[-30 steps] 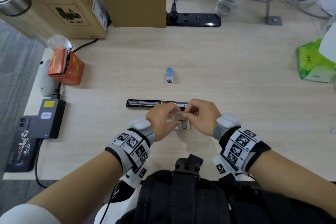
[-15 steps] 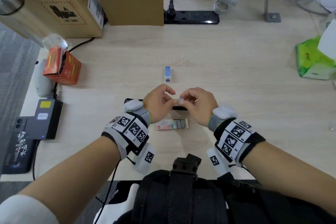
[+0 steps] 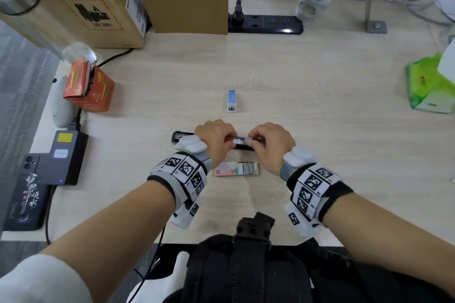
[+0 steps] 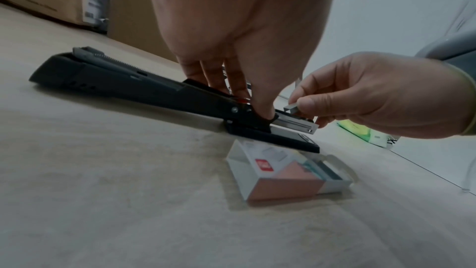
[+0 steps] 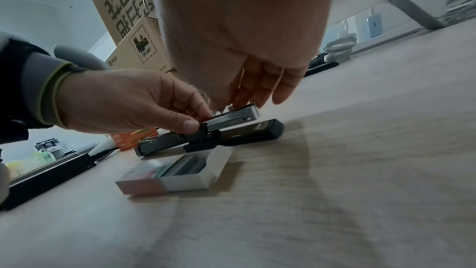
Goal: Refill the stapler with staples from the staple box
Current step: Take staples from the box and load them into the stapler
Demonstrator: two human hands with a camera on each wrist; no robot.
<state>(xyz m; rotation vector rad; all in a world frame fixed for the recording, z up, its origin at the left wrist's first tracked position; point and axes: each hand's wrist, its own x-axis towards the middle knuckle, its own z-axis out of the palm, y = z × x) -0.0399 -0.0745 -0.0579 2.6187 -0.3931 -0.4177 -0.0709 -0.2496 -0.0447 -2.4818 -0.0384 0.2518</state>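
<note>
On desk [image 3: 320,96] | staple box [image 3: 236,169] near stapler [image 3: 182,136] | blue box [image 3: 232,101] beyond

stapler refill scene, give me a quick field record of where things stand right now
stapler: long black stapler lying open on the pale wooden desk, metal staple channel exposed
left hand: left hand grips the stapler at its hinge
right hand: right hand pinches a small silver staple strip over the channel
staple box: pink and white staple box, slid open, on the desk nearer the person
loaded: not yet
</note>
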